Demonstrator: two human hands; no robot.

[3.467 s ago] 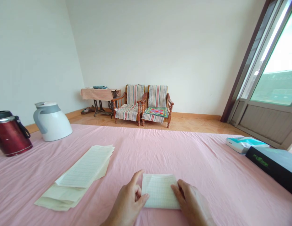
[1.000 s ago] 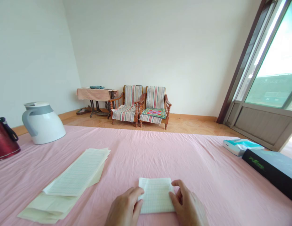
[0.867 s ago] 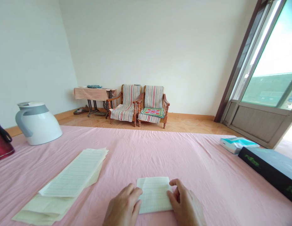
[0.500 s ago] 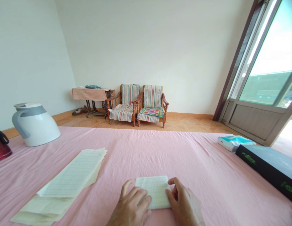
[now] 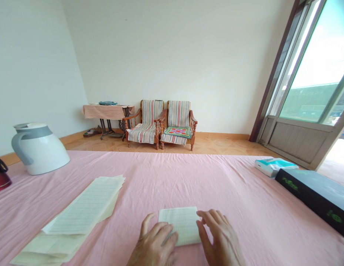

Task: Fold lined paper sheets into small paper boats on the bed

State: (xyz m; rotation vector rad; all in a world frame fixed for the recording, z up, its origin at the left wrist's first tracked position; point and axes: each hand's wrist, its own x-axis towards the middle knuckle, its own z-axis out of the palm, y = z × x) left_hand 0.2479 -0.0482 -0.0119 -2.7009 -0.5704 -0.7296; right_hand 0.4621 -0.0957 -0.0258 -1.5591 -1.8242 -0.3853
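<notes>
A folded sheet of lined paper (image 5: 181, 223) lies flat on the pink tablecloth (image 5: 216, 192) in front of me. My left hand (image 5: 156, 242) rests over its left side, fingers spread and pressing on it, with the thumb off its left edge. At the right edge is my right hand (image 5: 218, 232), its fingers apart and the fingertips close to or touching the paper's border; nothing is gripped. To the left lies a stack of loose lined sheets (image 5: 85, 207), slightly fanned out.
A white and grey jug (image 5: 41, 149) and part of a red vessel (image 5: 0, 175) stand at the left. On the right lie a tissue pack (image 5: 271, 167) and a black box (image 5: 313, 195). Two wooden armchairs (image 5: 177, 125) stand beyond the table's far edge.
My right hand has loosened at the paper's right edge, its fingers lifting and spreading. My left hand stays on the paper almost unmoved. The view has shifted slightly.
</notes>
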